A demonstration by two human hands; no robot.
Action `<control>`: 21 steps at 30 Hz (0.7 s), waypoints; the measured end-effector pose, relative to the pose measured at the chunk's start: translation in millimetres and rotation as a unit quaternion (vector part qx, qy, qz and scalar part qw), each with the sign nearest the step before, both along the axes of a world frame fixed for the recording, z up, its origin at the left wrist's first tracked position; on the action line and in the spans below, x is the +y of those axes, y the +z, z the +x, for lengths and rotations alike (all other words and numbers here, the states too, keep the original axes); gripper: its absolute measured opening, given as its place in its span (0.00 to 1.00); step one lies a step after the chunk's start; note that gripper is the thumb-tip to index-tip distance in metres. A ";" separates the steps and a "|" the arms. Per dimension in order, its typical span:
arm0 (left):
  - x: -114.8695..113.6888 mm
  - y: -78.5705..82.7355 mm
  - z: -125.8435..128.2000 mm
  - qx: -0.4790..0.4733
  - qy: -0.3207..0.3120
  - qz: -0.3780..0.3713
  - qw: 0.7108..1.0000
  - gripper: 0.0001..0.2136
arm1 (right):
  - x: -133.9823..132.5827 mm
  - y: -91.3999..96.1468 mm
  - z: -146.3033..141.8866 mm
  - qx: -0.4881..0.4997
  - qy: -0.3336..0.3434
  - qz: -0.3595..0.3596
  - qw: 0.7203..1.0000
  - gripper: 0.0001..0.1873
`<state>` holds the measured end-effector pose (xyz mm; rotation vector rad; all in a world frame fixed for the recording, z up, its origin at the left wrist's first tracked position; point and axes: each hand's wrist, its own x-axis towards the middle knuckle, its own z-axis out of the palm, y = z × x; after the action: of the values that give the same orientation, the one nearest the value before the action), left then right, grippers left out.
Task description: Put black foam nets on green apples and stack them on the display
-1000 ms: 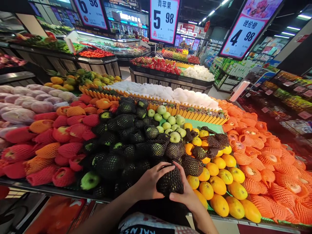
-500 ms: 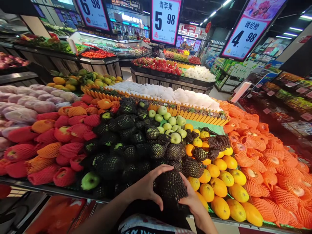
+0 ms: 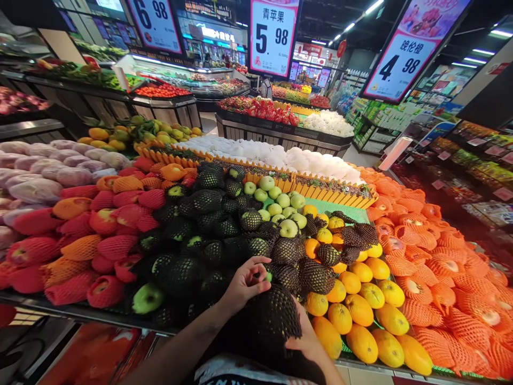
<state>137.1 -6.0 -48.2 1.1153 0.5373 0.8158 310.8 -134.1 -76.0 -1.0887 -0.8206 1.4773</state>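
Low in the head view, my right hand point(image 3: 308, 332) is wrapped round the right side of a fruit in a black foam net point(image 3: 276, 315), close to my body. The net hides what fruit it is. My left hand point(image 3: 244, 283) hovers just above and left of that fruit, thumb and forefinger curved with a gap between them, holding nothing. Beyond its fingertips a small patch of green shows between dark nets. More black-netted fruit point(image 3: 224, 248) is heaped in front of both hands, and a bare green apple point(image 3: 148, 298) lies left of my left forearm.
Oranges point(image 3: 362, 305) lie right of my right hand, with orange-netted fruit point(image 3: 449, 264) further right. Red-netted fruit point(image 3: 116, 247) fills the left side. Loose green apples point(image 3: 288, 203) sit behind, before a yellow fence divider point(image 3: 332, 191). Price signs point(image 3: 273, 36) hang overhead.
My left hand has come off the netted fruit and moved up and left, its fingers curling in. The right hand keeps hold, and the fruit has tilted and sunk slightly lower.
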 end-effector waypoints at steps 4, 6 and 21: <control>2.2 -14.6 3.2 0.007 0.015 0.000 1.000 0.26 | 1.1 6.6 -5.9 0.062 -0.012 -0.004 0.998 0.49; -0.2 -24.6 4.9 0.021 0.012 0.014 1.000 0.24 | 2.6 10.2 -6.2 0.060 0.000 0.001 0.998 0.49; -4.2 2.9 -23.9 0.062 -0.115 0.348 0.928 0.48 | 8.1 1.4 3.6 0.009 -0.103 -0.014 0.995 0.44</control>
<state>113.2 -10.2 -45.3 1.8563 0.2039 0.7478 314.5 -126.0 -74.6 -1.1432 -0.6554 1.3267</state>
